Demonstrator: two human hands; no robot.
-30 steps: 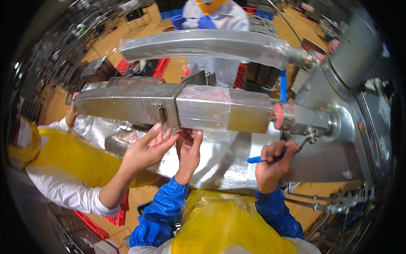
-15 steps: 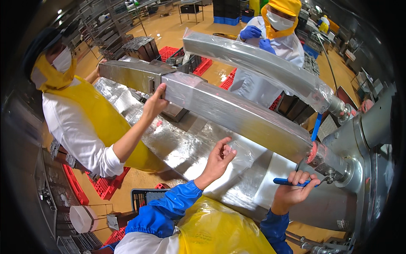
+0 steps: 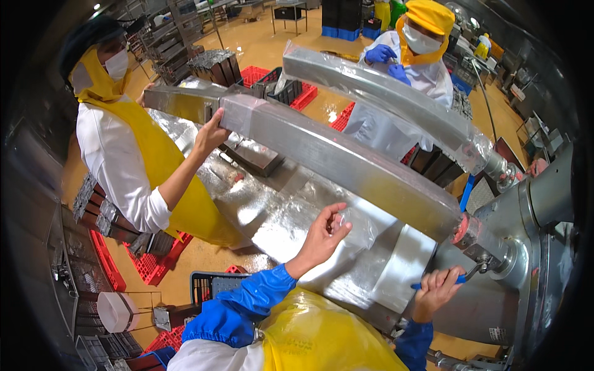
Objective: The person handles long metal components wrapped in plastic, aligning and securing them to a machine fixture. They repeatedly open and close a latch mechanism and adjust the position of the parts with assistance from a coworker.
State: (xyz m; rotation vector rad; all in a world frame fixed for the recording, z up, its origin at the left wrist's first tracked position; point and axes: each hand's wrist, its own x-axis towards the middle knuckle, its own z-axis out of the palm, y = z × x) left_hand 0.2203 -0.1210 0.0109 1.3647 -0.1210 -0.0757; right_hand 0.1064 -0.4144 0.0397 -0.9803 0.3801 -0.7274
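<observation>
My right hand [image 3: 438, 289] grips the blue handle [image 3: 459, 279] of a valve lever below the filler nozzle [image 3: 481, 242]. My left hand [image 3: 322, 240] is half curled with fingers apart, over the metal table beside some clear film [image 3: 359, 227]. Above it runs a long film-covered rectangular block [image 3: 340, 167] with a metallic sheen, its right end at the nozzle, where pink paste [image 3: 460, 227] shows. Its far left end meets a metal mould [image 3: 182, 102]. A co-worker's hand [image 3: 212, 131] supports the block near that joint; their other hand, mostly hidden, is at the mould's far end.
A second film-covered block [image 3: 383, 93] extends from another nozzle, with a gloved co-worker [image 3: 417, 59] behind it. The steel table [image 3: 272, 216] lies below. Red crates [image 3: 158, 263], a dark crate [image 3: 213, 285] and stacked metal moulds [image 3: 213, 67] stand around. Machine housing [image 3: 526, 210] bounds the right.
My right hand has pulled the lever handle down toward me. The co-worker's hand and the joint of block and mould appear farther left and higher. My left hand is nearly unchanged.
</observation>
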